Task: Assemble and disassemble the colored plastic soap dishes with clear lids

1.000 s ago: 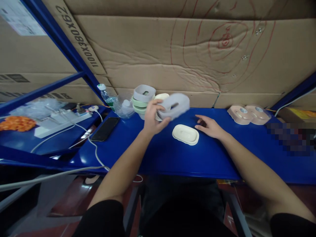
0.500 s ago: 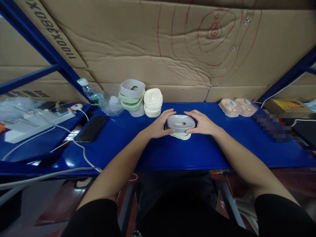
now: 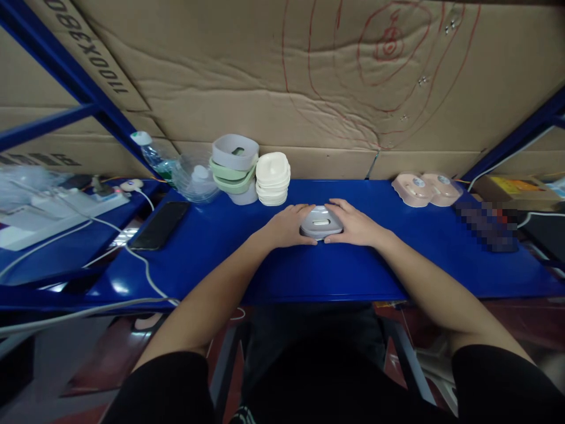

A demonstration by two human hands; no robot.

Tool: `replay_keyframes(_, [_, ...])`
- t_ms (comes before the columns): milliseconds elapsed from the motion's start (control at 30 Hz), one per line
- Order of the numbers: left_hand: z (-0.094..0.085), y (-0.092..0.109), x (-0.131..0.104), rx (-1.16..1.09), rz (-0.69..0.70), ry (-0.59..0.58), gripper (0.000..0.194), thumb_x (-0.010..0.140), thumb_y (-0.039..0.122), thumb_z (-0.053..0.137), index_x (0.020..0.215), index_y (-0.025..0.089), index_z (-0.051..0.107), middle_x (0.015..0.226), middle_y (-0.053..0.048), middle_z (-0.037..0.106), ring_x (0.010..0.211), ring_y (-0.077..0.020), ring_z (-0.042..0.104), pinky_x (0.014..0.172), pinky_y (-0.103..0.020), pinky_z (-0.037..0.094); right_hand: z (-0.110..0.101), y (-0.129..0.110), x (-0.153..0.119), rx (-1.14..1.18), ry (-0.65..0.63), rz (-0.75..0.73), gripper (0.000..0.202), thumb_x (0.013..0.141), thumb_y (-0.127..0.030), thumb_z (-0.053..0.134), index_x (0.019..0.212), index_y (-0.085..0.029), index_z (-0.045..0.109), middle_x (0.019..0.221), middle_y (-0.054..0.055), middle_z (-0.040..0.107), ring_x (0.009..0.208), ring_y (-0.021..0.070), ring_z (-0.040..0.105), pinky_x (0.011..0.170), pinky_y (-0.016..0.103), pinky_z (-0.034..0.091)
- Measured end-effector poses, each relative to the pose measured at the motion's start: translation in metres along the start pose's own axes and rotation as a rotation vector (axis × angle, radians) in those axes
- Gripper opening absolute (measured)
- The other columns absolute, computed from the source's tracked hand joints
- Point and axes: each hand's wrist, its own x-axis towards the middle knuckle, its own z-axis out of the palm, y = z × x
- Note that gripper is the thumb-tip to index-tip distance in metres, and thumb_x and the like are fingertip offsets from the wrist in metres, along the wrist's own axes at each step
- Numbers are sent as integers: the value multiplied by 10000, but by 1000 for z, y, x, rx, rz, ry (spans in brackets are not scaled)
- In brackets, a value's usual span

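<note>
A grey plastic soap dish point(image 3: 321, 230) with a slot in its floor rests low at the middle of the blue table. My left hand point(image 3: 289, 226) wraps its left side, thumb at the near edge and fingers at the far edge. On the opposite side my right hand point(image 3: 356, 225) grips it the same way, so both hands press it from the sides. What lies under the dish is mostly hidden. Beyond my left hand stand a pile of cream dish-shaped pieces point(image 3: 272, 179) and a stack of grey and green dishes point(image 3: 235, 154).
Two pink dishes point(image 3: 415, 189) sit at the back right, near a cardboard box point(image 3: 514, 193). On the left are a black phone point(image 3: 161, 225), a plastic bottle point(image 3: 152, 154), white cables and a power strip point(image 3: 66, 215). Cardboard point(image 3: 220, 70) walls the back.
The grey dish has come down over the cream piece, which showed beneath it before and is now covered. My hands have closed in around it; the view has shifted slightly.
</note>
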Motion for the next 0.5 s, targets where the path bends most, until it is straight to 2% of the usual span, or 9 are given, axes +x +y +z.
replay_keyframes(67, [-2, -1, -2, 25, -34, -44, 1157, 761, 711, 807, 1678, 167, 359, 1675, -204, 459, 1527, -428, 434, 1256, -567, 338, 6, 2, 1, -4, -32, -25, 1133, 801, -845, 722, 1678, -222, 367, 1744, 220, 321, 1586, 503, 343, 1238, 700, 389])
replay_keyframes(167, [-4, -3, -5, 50, -76, -107, 1211, 784, 750, 760, 1716, 154, 267, 1724, -242, 360, 1564, -468, 366, 1246, -626, 323, 10, 3, 1, -18, -84, -45, 1090, 849, -808, 703, 1701, -237, 331, 1782, 212, 262, 1609, 521, 286, 1237, 736, 360])
replay_keyframes(200, [-4, -3, -5, 48, -75, -109, 1213, 786, 755, 753, 1715, 146, 265, 1736, -255, 324, 1567, -475, 361, 1242, -634, 329, 11, 2, 2, -21, -91, -47, 1089, 856, -801, 702, 1706, -237, 321, 1789, 213, 243, 1611, 526, 278, 1236, 740, 357])
replay_keyframes(267, [-5, -3, -4, 40, -36, -45, 1180, 763, 769, 768, 1672, 135, 365, 1738, -265, 312, 1562, -480, 377, 1243, -630, 345, 10, 2, 2, -15, -94, -44, 1093, 863, -789, 705, 1716, -238, 298, 1797, 216, 218, 1615, 521, 273, 1239, 729, 359])
replay_keyframes(333, [-12, -4, -4, 17, 60, 89, 1009, 781, 751, 771, 1560, 156, 534, 1680, -234, 436, 1515, -432, 470, 1238, -571, 394, 7, 2, 1, -5, -94, -41, 1098, 866, -782, 709, 1720, -239, 284, 1798, 218, 213, 1617, 502, 287, 1251, 700, 362])
replay_keyframes(400, [-27, -10, -8, 5, 145, 282, 691, 877, 677, 715, 1384, 209, 674, 1485, -162, 649, 1377, -349, 616, 1190, -501, 467, 6, 3, 1, 4, -93, -43, 1103, 866, -778, 714, 1723, -244, 272, 1797, 220, 217, 1615, 487, 307, 1258, 682, 364])
replay_keyframes(467, [-47, -24, -18, 49, 116, 548, 402, 954, 557, 651, 1201, 251, 730, 1235, -90, 752, 1217, -307, 693, 1141, -499, 500, 5, 6, 1, 14, -93, -49, 1101, 868, -776, 716, 1726, -260, 260, 1798, 215, 217, 1610, 482, 321, 1255, 685, 370])
replay_keyframes(500, [-58, -35, -25, 99, 27, 733, 329, 950, 510, 654, 1134, 247, 731, 1208, -84, 744, 1213, -319, 681, 1151, -530, 481, 5, 7, 1, 19, -95, -51, 1098, 867, -775, 717, 1727, -272, 257, 1801, 208, 214, 1610, 484, 322, 1252, 689, 372])
